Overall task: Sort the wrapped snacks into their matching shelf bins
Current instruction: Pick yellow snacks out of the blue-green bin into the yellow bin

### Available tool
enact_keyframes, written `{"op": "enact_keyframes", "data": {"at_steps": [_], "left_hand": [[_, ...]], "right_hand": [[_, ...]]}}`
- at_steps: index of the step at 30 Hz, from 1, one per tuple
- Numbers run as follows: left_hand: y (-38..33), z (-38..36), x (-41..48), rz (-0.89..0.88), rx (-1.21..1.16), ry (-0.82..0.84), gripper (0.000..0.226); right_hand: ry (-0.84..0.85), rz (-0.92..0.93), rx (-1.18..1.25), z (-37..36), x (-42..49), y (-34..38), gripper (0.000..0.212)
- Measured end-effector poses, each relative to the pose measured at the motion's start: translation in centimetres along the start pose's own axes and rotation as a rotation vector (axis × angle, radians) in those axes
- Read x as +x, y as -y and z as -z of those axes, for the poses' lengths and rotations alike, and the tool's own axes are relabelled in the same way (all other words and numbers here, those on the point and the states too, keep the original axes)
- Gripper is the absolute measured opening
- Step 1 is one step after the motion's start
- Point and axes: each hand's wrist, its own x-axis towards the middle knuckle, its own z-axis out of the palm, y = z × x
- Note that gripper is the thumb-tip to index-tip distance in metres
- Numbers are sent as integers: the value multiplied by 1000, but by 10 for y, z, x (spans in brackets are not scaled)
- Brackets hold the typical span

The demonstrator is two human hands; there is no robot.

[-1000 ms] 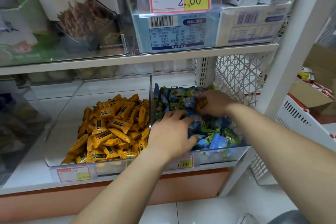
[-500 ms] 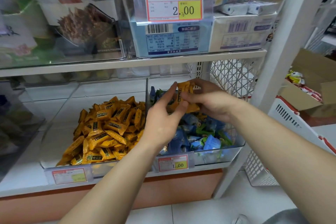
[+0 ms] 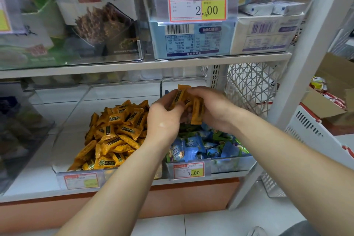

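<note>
Two clear bins stand side by side on the lower shelf. The left bin holds a heap of orange wrapped snacks. In the right bin lie blue and green wrapped snacks. Above the right bin, my left hand and my right hand meet around a bunch of orange snacks. Both hands grip these wrappers, fingers curled about them.
An upper shelf carries clear bins of boxed goods with a 2.00 price tag. A white shelf post rises at the right, with a white basket and a cardboard box beyond it. Price tags front both bins.
My hands rose out of the blue and green snacks, came together above the right bin, and now both grip several orange snacks picked from it.
</note>
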Motion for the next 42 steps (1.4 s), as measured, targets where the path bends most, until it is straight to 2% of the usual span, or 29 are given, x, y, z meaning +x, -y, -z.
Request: {"op": "enact_keyframes", "data": {"at_steps": [5,11,13,19,21,24,29,31,33,34,36,38,40,42], "left_hand": [[-11,17,5,34,-54,-59,46],[-14,27,3,121,-111,-82,15],[-15,27,1,146,-127,-85,12],[-20,22,-1,232,-170,-69,16],[-22,20,-3,224,-183,-26,16],[-20,18,-7,161,-123,74,30],[-23,28,1,138,-69,-2,27],[-22,47,12,26,127,-81,30],[-18,72,19,-133,518,-144,35],[-15,84,21,-167,726,-154,41],[-9,101,24,-121,1061,-144,61],[-10,101,21,-113,1172,-158,69],[-18,85,13,-230,1149,-133,58],[-24,61,0,-364,1122,6,46]], "right_hand": [[63,-23,18,10,-1,-2,40],[40,90,-18,18,-1,-1,32],[27,128,-55,16,-2,2,27],[3,145,51,8,-3,3,25],[-58,170,-10,5,-3,3,23],[-102,195,-93,5,-1,3,20],[-58,176,-38,21,-2,16,8],[-175,230,-149,39,0,22,7],[-294,260,-328,58,3,20,5],[-325,259,-481,67,4,17,5],[-290,192,-830,79,6,6,11],[-152,41,-1118,84,9,-7,21],[-14,-105,-1340,86,13,-17,23],[73,-198,-1448,85,17,-21,22]]}}
